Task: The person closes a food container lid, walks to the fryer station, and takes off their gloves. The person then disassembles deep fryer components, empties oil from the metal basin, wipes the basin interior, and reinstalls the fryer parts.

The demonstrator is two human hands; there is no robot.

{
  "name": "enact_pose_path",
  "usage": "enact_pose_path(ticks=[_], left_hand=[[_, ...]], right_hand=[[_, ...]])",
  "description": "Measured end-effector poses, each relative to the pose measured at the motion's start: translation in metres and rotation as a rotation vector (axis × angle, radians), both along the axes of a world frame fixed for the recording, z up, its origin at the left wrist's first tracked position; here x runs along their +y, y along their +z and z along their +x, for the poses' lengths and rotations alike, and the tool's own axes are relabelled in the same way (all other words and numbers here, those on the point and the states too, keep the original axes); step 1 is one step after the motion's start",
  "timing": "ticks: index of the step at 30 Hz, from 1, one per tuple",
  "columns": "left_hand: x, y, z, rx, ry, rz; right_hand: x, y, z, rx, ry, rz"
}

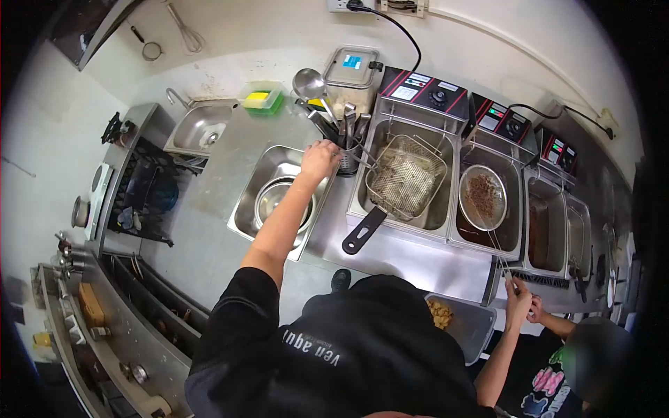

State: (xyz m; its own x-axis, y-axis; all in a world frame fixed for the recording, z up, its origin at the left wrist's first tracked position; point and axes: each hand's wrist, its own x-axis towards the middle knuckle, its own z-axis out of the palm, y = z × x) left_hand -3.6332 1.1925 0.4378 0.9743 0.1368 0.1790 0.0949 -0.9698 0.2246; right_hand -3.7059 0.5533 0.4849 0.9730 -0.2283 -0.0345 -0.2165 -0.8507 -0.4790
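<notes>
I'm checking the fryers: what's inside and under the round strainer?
The strainer holds small brown bits. Dark liquid shows past its lower rim in the fryer tank; whatever lies directly beneath the strainer is covered.

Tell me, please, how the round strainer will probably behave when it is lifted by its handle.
The round strainer should stay stiff, as its rim looks metal. The right hand grips far back on the long handle, so the bowl end may feel heavy. The dark bits look loose, so tilting could make them slide.
</notes>
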Motion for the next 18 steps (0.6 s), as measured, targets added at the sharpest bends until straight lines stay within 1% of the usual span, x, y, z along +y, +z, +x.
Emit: enact_pose_path(ticks=[2, 3, 4, 5, 6, 7, 8, 10, 12, 13, 16, 18], left_hand=[[0.014, -0.020, 0.010, -0.104, 0.017, -0.014], [0.016, -0.019, 0.011, -0.115, 0.016, 0.022], [0.021, -0.025, 0.015, -0.109, 0.034, 0.045], [0.025, -0.028, 0.018, -0.086, 0.072, 0.084], [0.030, -0.030, 0.021, -0.064, 0.108, 0.124], [0.040, -0.032, 0.022, -0.070, 0.056, 0.133], [0.050, -0.032, 0.024, -0.079, 0.007, 0.143], [0.061, -0.026, 0.017, -0.104, -0.016, 0.109], [0.077, -0.026, 0.014, -0.106, -0.016, 0.102], [0.084, -0.024, 0.014, -0.093, 0.017, 0.097], [0.106, -0.020, 0.012, -0.068, 0.061, 0.099], [0.115, -0.018, 0.010, -0.028, 0.128, 0.107]], right_hand=[[-0.003, -0.008, -0.004, -0.004, -0.030, -0.019], [0.002, -0.006, -0.005, -0.028, -0.014, -0.012], [0.008, -0.002, -0.006, -0.054, -0.004, -0.006], [0.020, 0.015, -0.008, 0.024, -0.041, -0.034], [0.013, 0.011, -0.009, -0.048, -0.010, -0.076], [0.019, 0.023, -0.011, -0.011, -0.040, -0.109], [0.027, 0.035, -0.012, 0.025, -0.067, -0.138], [0.025, 0.028, -0.016, -0.012, -0.106, -0.085], [0.024, 0.024, -0.017, -0.149, -0.006, -0.191], [0.028, 0.031, -0.017, -0.085, -0.049, -0.138], [0.034, 0.036, -0.018, -0.023, -0.093, -0.127], [0.033, 0.028, -0.020, -0.050, -0.084, -0.109]])
